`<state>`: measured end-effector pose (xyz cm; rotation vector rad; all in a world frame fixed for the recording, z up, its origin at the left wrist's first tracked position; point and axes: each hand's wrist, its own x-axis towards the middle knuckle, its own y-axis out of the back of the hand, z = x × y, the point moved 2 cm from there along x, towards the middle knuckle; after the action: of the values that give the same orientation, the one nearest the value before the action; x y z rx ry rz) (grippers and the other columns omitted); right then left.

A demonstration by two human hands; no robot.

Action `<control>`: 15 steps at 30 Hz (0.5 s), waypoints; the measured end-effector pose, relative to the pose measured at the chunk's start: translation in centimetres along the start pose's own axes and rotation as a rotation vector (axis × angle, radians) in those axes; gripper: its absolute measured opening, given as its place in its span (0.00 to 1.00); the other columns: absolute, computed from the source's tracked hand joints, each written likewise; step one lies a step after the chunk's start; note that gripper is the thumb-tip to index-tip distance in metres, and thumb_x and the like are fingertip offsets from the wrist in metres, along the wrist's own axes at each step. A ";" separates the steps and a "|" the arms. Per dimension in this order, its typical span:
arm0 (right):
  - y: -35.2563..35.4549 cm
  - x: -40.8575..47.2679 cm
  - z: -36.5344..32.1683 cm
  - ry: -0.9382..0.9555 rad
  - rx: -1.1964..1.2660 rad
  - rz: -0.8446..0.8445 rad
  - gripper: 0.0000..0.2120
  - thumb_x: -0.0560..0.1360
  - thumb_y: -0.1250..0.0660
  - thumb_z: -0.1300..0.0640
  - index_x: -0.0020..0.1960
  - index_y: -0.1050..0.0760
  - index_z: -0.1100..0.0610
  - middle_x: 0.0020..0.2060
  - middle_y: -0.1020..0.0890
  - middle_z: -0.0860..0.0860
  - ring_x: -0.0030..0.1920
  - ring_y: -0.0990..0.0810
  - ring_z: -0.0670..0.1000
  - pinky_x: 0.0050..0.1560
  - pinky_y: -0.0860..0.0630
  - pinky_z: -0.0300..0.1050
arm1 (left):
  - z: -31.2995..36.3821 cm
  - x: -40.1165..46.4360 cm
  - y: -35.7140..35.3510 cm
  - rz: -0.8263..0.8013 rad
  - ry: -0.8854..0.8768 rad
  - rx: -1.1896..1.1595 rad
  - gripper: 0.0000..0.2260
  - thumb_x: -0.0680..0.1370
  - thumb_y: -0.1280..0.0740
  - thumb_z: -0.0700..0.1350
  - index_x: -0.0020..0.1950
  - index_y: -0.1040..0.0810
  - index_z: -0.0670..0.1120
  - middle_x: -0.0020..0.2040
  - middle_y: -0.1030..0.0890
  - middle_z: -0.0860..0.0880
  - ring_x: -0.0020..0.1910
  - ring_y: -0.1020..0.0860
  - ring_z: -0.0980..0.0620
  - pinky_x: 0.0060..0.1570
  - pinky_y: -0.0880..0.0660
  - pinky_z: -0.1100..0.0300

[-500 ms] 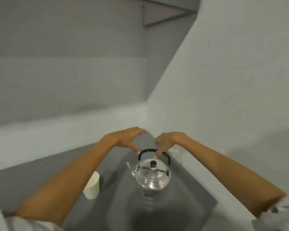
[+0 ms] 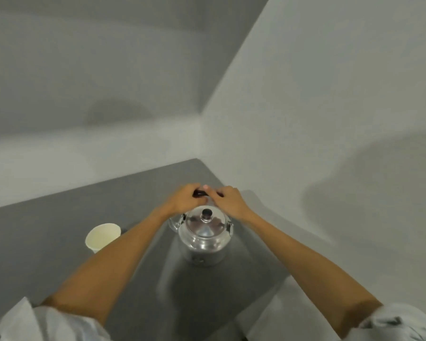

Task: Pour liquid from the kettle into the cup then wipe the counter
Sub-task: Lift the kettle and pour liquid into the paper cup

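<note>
A shiny metal kettle (image 2: 205, 234) with a black lid knob stands on the grey counter (image 2: 47, 232), close to the corner of the walls. Its black handle (image 2: 200, 192) rises over the lid. My left hand (image 2: 186, 199) is closed around the left part of that handle. My right hand (image 2: 228, 200) grips the right part, fingers curled over it. The kettle's spout points left and is mostly hidden behind my left forearm. A cream paper cup (image 2: 102, 236) stands upright on the counter to the kettle's left, partly covered by my left arm.
White walls meet in a corner just behind the kettle. A white surface (image 2: 276, 313) borders the grey counter at the lower right. The counter stretches away to the left of the cup.
Both hands dropped from hovering open above the handle and closed onto it. The view tilted down, so the kettle and cup sit higher and larger in frame.
</note>
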<state>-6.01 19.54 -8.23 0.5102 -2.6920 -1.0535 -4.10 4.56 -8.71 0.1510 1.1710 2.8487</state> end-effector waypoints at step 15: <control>0.3 1.9 -4.4 -0.003 0.058 0.209 0.30 0.69 0.33 0.37 0.19 0.41 0.52 0.14 0.40 0.44 0.18 0.42 0.45 0.25 0.41 0.42 | 2.1 -1.9 3.6 0.183 0.019 -0.063 0.05 0.73 0.33 0.40 0.37 0.20 0.47 0.25 0.28 0.55 0.21 0.30 0.63 0.26 0.35 0.71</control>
<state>-6.46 16.27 -4.76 0.2297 -2.7126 -0.9221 -1.98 3.32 -4.80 0.2414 1.1242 3.0474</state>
